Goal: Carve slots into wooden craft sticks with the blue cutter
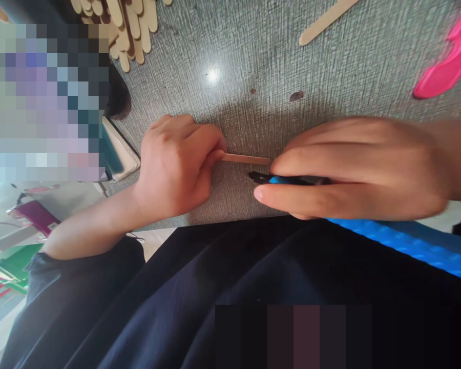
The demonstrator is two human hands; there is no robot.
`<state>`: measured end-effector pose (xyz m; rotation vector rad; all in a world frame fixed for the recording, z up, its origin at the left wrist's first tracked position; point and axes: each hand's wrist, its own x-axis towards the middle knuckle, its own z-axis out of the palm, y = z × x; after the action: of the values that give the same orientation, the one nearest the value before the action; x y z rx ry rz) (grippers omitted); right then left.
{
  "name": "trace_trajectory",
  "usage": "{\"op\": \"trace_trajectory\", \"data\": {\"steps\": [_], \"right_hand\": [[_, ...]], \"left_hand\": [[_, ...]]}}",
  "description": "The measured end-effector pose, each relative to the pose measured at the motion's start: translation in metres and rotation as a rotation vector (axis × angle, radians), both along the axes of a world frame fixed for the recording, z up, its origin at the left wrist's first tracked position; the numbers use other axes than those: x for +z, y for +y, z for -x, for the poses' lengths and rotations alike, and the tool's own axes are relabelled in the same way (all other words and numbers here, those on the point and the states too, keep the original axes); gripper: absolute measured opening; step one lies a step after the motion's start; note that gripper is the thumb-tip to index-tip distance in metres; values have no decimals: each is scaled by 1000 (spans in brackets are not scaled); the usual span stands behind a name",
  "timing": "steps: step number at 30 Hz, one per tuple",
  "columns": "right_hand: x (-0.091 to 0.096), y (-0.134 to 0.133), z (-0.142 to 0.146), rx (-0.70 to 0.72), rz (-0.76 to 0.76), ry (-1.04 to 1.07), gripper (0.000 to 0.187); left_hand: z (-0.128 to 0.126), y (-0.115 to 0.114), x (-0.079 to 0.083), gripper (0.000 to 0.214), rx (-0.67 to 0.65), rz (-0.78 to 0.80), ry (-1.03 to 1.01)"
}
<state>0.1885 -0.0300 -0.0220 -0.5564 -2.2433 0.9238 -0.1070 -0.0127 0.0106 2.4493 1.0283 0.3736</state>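
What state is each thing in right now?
Held stick: straight, one end pinched
Left hand: closed on that end
Tool: mostly hidden, open or shut unclear
Right hand: curled around tool
Loose stick: lying flat
Stick pile: heaped, overlapping
Pink object: partly out of frame

Grey bench, finely streaked, dark chipped spot mid-surface. Glossy pink plastic piece, round-ended, lies upper right. Flat, pale-edged rectangular object at left, partly obscured. Bright blue ridged strip lower right. Purple box-like object, far left.
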Motion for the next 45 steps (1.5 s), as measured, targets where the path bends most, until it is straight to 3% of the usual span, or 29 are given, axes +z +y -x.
{"op": "trace_trajectory", "data": {"steps": [5, 10, 15, 25, 30, 35, 39, 45], "right_hand": [[-9, -1, 4, -34, -191, -41, 31], [5, 5, 7, 5, -332, -133, 23], [8, 7, 8, -12, -425, -192, 27], [11, 8, 10, 4, -338, -183, 26], [8, 5, 13, 34, -165, -121, 22], [2, 0, 15, 48, -1, -119, 35], [2, -1, 18, 30, -43, -147, 48], [-1, -1, 15, 20, -160, -117, 38]], "left_hand": [[4, 3, -1, 23, -16, 10, 23], [4, -1, -7, 16, -13, -32, -17], [3, -4, -12, 19, 4, -48, -57], [3, -4, -12, 22, -2, -112, -22], [1, -5, -10, 23, 13, -91, -26], [-1, -8, -12, 18, 66, 16, -53], [-1, -10, -11, 22, 74, 35, -56], [-4, -11, -4, 23, 67, 56, 2]]}}
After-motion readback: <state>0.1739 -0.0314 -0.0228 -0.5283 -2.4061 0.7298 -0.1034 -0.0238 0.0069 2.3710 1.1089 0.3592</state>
